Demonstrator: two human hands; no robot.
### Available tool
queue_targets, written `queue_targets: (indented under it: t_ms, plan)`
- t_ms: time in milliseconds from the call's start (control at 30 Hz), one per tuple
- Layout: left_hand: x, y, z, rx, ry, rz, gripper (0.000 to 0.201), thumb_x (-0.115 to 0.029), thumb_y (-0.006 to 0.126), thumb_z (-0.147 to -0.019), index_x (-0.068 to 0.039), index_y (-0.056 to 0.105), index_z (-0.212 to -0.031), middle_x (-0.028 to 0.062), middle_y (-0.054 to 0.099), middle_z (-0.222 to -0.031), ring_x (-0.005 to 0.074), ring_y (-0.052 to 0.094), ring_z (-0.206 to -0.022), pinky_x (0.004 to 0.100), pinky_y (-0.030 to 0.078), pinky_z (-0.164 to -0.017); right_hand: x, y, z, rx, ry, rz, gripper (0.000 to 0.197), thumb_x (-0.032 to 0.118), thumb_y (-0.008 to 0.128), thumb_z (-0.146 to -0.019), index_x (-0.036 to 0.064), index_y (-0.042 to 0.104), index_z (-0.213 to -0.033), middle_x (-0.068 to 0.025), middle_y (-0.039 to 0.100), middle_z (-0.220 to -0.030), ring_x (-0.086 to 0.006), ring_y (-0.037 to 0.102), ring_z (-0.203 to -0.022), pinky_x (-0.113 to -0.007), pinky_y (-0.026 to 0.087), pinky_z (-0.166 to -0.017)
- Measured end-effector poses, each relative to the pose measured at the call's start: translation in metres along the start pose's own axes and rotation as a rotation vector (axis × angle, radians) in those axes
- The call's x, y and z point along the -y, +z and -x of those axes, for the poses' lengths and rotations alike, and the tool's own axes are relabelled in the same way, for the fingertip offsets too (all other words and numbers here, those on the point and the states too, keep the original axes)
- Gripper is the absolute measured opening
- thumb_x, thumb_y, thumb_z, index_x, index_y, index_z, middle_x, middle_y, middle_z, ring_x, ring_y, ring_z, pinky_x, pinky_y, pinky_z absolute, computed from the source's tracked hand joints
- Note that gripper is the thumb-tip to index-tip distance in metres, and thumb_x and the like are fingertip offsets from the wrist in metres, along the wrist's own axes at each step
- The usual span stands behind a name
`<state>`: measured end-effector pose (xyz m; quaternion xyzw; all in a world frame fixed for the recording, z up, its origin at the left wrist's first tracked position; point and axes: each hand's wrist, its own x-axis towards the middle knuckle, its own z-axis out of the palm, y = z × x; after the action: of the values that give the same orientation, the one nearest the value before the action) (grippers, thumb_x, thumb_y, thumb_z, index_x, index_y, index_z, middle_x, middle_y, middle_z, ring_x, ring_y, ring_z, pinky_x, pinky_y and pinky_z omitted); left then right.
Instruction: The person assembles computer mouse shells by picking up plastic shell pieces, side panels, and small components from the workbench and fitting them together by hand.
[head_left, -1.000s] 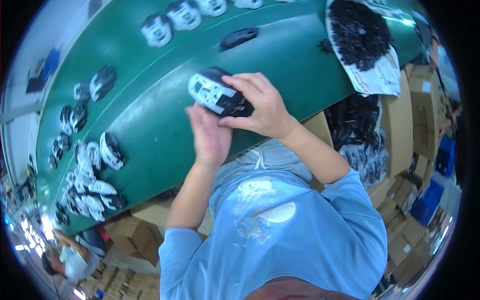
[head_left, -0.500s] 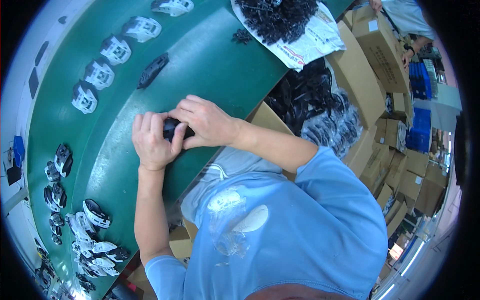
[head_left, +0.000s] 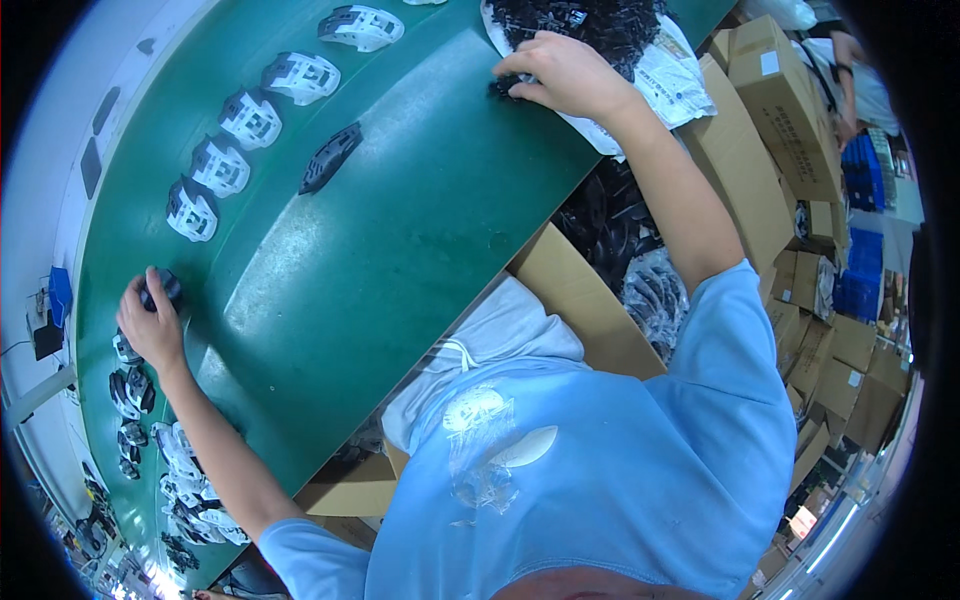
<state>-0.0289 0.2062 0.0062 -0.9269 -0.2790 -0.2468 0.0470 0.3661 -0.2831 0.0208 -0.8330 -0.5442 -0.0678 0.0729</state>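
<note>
At the left of the green table, my left hand (head_left: pixel 150 325) has its fingers curled on a dark, rounded part (head_left: pixel 165 288) that looks like a computer mouse shell. It is beside a row of black and grey mouse shells (head_left: pixel 130 390). My right hand (head_left: pixel 575 75) reaches to the far edge of a heap of small black plastic parts (head_left: pixel 590 25) on a white bag (head_left: pixel 670 80). Its thumb and forefinger are apart over a few loose black pieces (head_left: pixel 500 88), partly hidden by the fingers. A single long black shell (head_left: pixel 330 158) lies mid-table.
White-and-grey mouse shells (head_left: pixel 250 118) form a curved row along the far side of the table (head_left: pixel 400 220). More white shells (head_left: pixel 195 500) are piled at lower left. Open cardboard boxes (head_left: pixel 585 300) with black parts (head_left: pixel 610 205) stand against the near edge. Another person (head_left: pixel 850 80) is at upper right.
Both hands were together on a black part in the middle. My left hand has carried a dark part left; my right hand has let go and moved up right to the heap.
</note>
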Motion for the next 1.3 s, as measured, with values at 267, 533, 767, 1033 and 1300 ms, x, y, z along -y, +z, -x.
queue_targets:
  t_ms: [267, 533, 767, 1033, 1300]
  plan:
    - [-0.069, 0.004, -0.071, 0.432, 0.597, 0.019, 0.074, -0.001, 0.071, -0.075, -0.011, 0.054, -0.146, 0.0152, 0.045, -0.157, 0.0384, 0.044, -0.143, 0.0469, 0.036, -0.123, -0.007, -0.011, 0.001, 0.218, 0.178, -0.353, 0.030, 0.019, 0.077, -0.093, 0.0055, 0.071, -0.119, -0.0111, 0.073, -0.092, -0.0205, 0.069, -0.084, -0.033, 0.055, -0.076]
    - [-0.037, 0.011, -0.105, 0.779, 0.359, 0.029, 0.069, -0.015, 0.081, -0.079, -0.003, 0.055, -0.142, 0.0196, 0.057, -0.134, 0.0422, 0.056, -0.122, 0.0476, 0.048, -0.107, -0.025, -0.007, 0.013, -0.022, 0.228, -0.502, 0.031, 0.021, 0.070, -0.101, 0.0045, 0.069, -0.127, -0.0073, 0.077, -0.098, -0.0134, 0.071, -0.086, -0.027, 0.056, -0.078]
    - [-0.009, 0.019, -0.057, 0.523, 0.115, 0.392, 0.055, -0.027, 0.073, -0.098, 0.003, 0.051, -0.138, 0.0166, 0.063, -0.125, 0.0293, 0.062, -0.110, 0.0382, 0.050, -0.097, -0.058, -0.042, 0.058, -0.008, 0.084, -0.288, 0.016, 0.014, 0.076, -0.092, 0.0066, 0.080, -0.106, -0.0084, 0.076, -0.097, -0.0206, 0.073, -0.087, -0.035, 0.058, -0.079]
    - [-0.149, -0.021, 0.064, 0.720, 0.038, 1.180, 0.077, -0.032, 0.083, -0.081, 0.002, 0.047, -0.140, 0.0113, 0.066, -0.127, 0.0164, 0.063, -0.103, 0.0317, 0.051, -0.093, -0.028, -0.024, 0.055, 0.197, 0.211, -0.026, 0.025, 0.020, 0.078, -0.086, 0.0126, 0.079, -0.110, -0.0087, 0.070, -0.098, -0.0302, 0.069, -0.101, -0.043, 0.056, -0.089]
    - [-0.177, -0.013, 0.090, 0.743, -0.024, 1.305, 0.079, -0.035, 0.084, -0.082, 0.003, 0.050, -0.142, 0.0084, 0.066, -0.123, 0.0152, 0.063, -0.097, 0.0313, 0.052, -0.086, -0.045, -0.014, 0.051, 0.290, 0.179, 0.025, 0.035, 0.021, 0.081, -0.084, 0.0089, 0.073, -0.116, -0.0101, 0.069, -0.105, -0.0322, 0.069, -0.103, -0.044, 0.056, -0.091]
